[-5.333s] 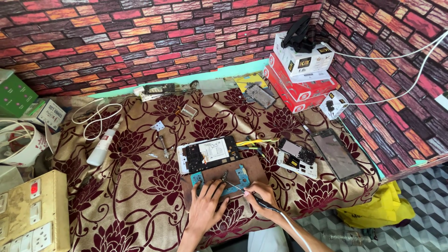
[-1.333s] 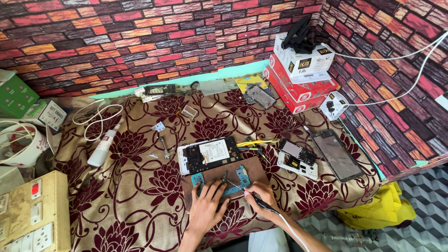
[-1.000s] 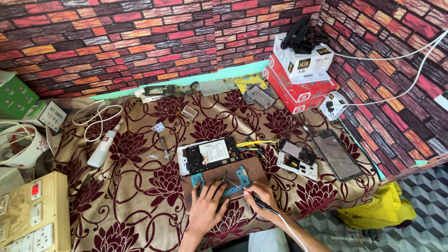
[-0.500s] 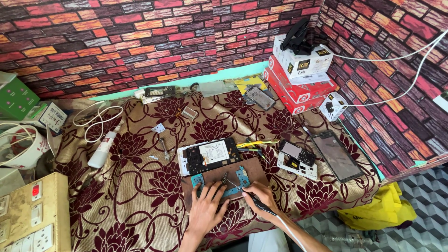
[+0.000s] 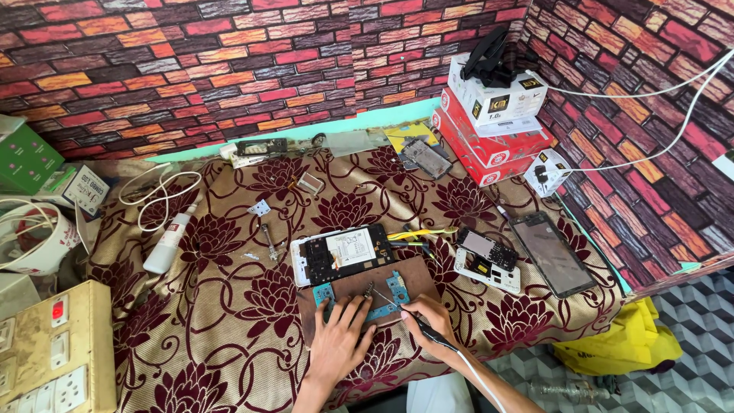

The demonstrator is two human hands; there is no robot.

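Note:
My left hand (image 5: 340,340) lies flat with fingers spread on a blue circuit board (image 5: 397,290), pressing it onto a brown work mat (image 5: 359,282). My right hand (image 5: 430,323) grips a thin black corded soldering iron (image 5: 428,330), its tip touching the board near the middle. Just beyond the mat lies an opened white phone body (image 5: 342,254) showing its insides.
A second opened phone (image 5: 488,259) and a loose dark screen (image 5: 552,252) lie to the right. Tweezers (image 5: 420,232), a white bottle (image 5: 170,241), a white cable (image 5: 162,195), stacked red and white boxes (image 5: 489,126) and a switchboard (image 5: 53,352) surround the floral cloth (image 5: 229,313).
My right hand has shifted slightly left, bringing the iron's tip further onto the board. My left hand stays pressed in place.

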